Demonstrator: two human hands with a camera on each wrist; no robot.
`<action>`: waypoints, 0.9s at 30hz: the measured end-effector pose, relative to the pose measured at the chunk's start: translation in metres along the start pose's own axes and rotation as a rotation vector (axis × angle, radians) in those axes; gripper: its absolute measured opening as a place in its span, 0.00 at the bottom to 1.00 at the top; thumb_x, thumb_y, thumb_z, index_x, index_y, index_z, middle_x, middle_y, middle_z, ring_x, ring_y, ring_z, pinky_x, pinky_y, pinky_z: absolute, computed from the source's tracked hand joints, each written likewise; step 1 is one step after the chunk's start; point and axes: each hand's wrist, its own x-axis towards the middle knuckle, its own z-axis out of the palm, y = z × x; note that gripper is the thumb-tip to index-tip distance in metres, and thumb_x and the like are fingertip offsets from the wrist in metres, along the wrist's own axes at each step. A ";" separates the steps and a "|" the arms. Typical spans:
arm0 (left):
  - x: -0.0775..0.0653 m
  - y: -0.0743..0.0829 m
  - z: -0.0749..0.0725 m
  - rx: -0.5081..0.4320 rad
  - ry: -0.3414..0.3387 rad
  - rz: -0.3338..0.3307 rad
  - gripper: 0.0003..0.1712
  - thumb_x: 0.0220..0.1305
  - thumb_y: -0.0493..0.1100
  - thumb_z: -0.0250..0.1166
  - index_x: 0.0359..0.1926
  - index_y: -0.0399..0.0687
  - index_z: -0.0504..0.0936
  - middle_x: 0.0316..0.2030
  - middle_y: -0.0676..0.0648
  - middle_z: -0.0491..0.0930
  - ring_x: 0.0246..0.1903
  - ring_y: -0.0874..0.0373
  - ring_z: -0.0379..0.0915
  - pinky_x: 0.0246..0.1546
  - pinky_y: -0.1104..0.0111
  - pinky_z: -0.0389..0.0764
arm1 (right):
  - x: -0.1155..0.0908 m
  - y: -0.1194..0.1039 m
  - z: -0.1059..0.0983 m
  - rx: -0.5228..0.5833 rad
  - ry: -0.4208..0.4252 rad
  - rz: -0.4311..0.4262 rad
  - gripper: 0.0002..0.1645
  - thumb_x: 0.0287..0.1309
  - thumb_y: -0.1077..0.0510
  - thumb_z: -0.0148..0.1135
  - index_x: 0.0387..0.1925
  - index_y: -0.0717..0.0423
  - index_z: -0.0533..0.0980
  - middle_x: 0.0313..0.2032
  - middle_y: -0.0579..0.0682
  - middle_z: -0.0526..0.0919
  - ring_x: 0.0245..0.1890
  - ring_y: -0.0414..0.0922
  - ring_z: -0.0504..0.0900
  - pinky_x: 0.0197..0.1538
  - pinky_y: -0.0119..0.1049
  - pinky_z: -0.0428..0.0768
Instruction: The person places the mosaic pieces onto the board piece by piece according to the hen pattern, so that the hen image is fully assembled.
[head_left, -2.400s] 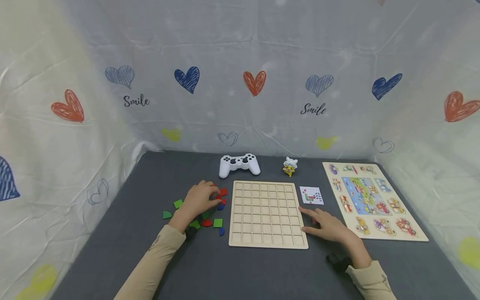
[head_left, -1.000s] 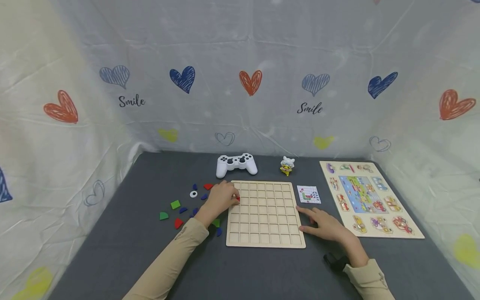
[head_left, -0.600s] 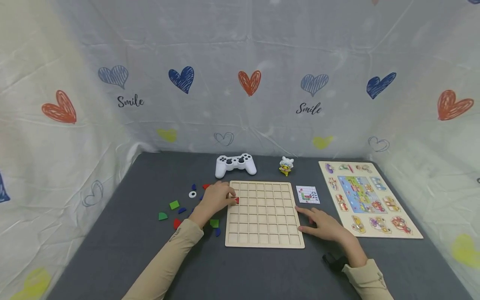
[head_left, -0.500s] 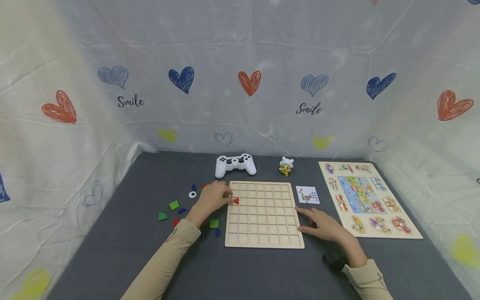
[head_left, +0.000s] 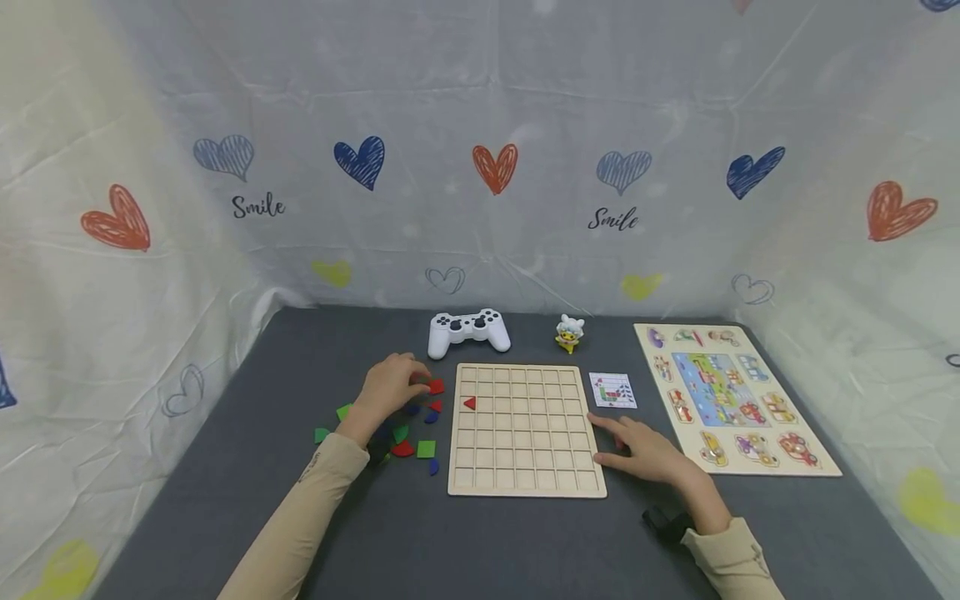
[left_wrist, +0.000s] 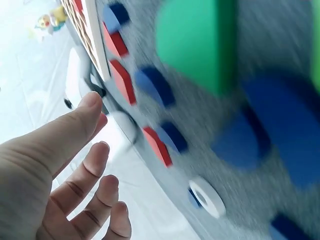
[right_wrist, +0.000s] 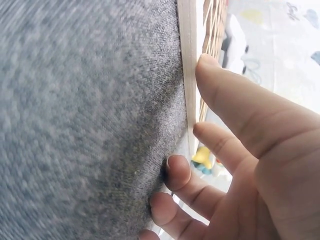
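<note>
A wooden grid board lies mid-table, with a red triangle in a cell of its leftmost column. To its left, my left hand hovers over loose flat pieces, among them a red piece, a green square and a blue piece. The left wrist view shows nothing between its loosely bent fingers and a white ring among the pieces. My right hand rests at the board's right edge; thumb and index finger touch the rim in the right wrist view.
Behind the board stand a white game controller and a small figurine. A printed pattern card lies right of the board. Farther right is a picture puzzle board. A patterned curtain encloses the back and sides.
My left hand carried a red triangle onto the grid board, let go of it in a left-column cell, and moved back left over the loose pieces. The right hand stayed at the board's edge.
</note>
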 end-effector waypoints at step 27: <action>0.012 -0.040 0.003 0.077 -0.058 0.031 0.15 0.51 0.46 0.70 0.41 0.50 0.84 0.36 0.48 0.75 0.36 0.50 0.72 0.35 0.58 0.76 | 0.000 0.002 0.002 0.000 0.010 -0.014 0.41 0.54 0.38 0.61 0.65 0.49 0.64 0.25 0.43 0.63 0.22 0.37 0.57 0.26 0.29 0.57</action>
